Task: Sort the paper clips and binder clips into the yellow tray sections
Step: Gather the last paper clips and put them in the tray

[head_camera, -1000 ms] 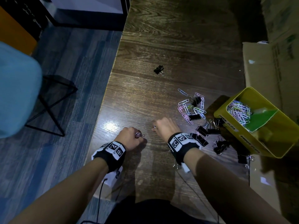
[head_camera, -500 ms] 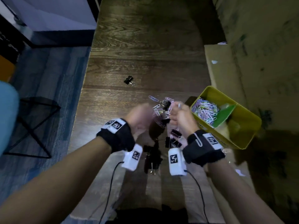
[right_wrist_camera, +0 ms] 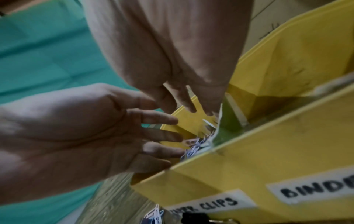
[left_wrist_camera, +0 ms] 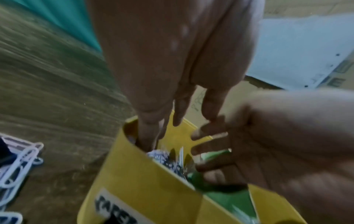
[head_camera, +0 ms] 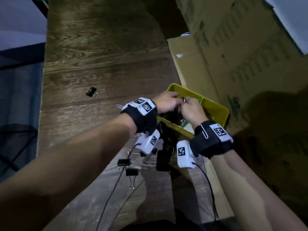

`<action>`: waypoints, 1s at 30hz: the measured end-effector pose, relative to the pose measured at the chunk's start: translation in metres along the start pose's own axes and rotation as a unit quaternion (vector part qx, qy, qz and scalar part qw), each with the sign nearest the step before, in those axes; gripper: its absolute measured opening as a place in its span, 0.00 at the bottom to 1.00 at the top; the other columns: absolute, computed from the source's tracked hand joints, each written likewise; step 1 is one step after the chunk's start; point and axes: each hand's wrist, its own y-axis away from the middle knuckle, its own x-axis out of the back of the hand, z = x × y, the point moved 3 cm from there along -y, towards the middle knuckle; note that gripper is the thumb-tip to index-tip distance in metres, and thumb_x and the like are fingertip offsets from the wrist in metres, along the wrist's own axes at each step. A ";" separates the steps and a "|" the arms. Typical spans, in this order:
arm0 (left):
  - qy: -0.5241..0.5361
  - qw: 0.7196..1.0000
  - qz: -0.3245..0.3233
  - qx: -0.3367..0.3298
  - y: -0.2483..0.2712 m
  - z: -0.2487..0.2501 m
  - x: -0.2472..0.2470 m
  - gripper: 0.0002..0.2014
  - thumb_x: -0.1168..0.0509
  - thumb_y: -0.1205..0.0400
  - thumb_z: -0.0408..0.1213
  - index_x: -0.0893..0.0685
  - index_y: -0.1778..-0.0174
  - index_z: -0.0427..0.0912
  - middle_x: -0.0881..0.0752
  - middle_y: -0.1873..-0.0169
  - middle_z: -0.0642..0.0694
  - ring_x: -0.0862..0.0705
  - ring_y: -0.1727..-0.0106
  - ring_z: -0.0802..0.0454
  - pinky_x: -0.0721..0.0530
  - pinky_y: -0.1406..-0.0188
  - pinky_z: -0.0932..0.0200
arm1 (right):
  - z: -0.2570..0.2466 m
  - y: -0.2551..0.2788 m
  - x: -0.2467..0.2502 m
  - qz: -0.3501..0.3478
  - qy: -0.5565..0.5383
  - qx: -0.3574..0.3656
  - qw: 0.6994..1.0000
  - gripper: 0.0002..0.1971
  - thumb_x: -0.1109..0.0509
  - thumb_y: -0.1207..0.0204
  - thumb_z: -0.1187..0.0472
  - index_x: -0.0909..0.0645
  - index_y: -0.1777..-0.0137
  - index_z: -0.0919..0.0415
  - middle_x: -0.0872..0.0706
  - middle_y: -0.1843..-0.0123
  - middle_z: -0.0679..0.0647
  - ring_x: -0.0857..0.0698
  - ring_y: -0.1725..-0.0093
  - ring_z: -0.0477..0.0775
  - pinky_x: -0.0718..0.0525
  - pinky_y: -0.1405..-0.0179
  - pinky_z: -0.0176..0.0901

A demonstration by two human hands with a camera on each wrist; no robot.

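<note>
Grip: both hands are spread. The left hand (left_wrist_camera: 172,63) points its straight fingers down into the tray, and the right hand (left_wrist_camera: 268,144) fans out just beside it. I can see nothing pinched in either one.
Change: a second ago both were closed fists low at the table's (head_camera: 103,52) near-left edge, each with a small clip in it. Half a second back they were crossing over the loose pile, and now they're above the yellow tray (head_camera: 215,105) at the table's right edge.
Reading: that looks like a drop. The handful has been carried over and let go, though no clip shows in mid-fall.
Target section: the fingers hang over the end labelled for paper clips (right_wrist_camera: 205,204), left of the green divider (right_wrist_camera: 228,121). The binder label (right_wrist_camera: 316,191) marks the other side.
Paper clips: there's a pale heap (left_wrist_camera: 168,160) lying in that section under the fingertips. More paper clips (left_wrist_camera: 17,163) sit on the table left of the tray, and one (head_camera: 118,106) peeks out by the left wristband.
Stowaway: a paper clip (head_camera: 204,133) clings to the right wristband.
Binder clips: several black ones (head_camera: 124,162) lie on the table near the tray's near wall. A lone one (head_camera: 91,92) sits well apart toward the table's left edge.
Binder section: it's hidden behind the hands in the head view, so I can't tell what it holds.
Task meaning: the paper-clip side is filling and the binder clips look mostly unsorted, so there's plenty left.
Backdrop: cardboard boxes (head_camera: 233,55) stand beyond the tray.
</note>
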 end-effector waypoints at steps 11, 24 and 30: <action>-0.339 0.937 0.024 -0.078 0.031 -0.115 0.072 0.14 0.30 0.25 0.37 0.15 0.43 0.47 0.15 0.50 0.46 0.17 0.53 0.52 0.23 0.52 0.66 | 0.005 0.057 -0.062 -0.091 0.261 0.334 0.901 0.12 0.34 0.22 0.57 0.16 0.41 0.49 0.15 0.42 0.44 0.15 0.50 0.47 0.16 0.48 0.48; -0.438 0.887 0.113 -0.091 0.044 -0.145 0.023 0.18 0.42 0.22 0.51 0.22 0.39 0.49 0.17 0.40 0.47 0.17 0.43 0.41 0.21 0.55 0.51 | 0.029 0.048 -0.104 -0.113 0.440 0.220 0.863 0.17 0.35 0.22 0.48 0.22 0.35 0.51 0.19 0.35 0.52 0.16 0.43 0.64 0.21 0.51 0.51; 0.037 0.973 0.222 -0.054 0.043 -0.152 0.071 0.14 0.46 0.31 0.42 0.17 0.57 0.54 0.16 0.58 0.46 0.20 0.58 0.48 0.23 0.55 0.55 | 0.043 0.061 -0.096 -0.105 0.438 0.206 0.869 0.16 0.39 0.20 0.51 0.21 0.34 0.48 0.20 0.36 0.50 0.15 0.45 0.63 0.20 0.54 0.48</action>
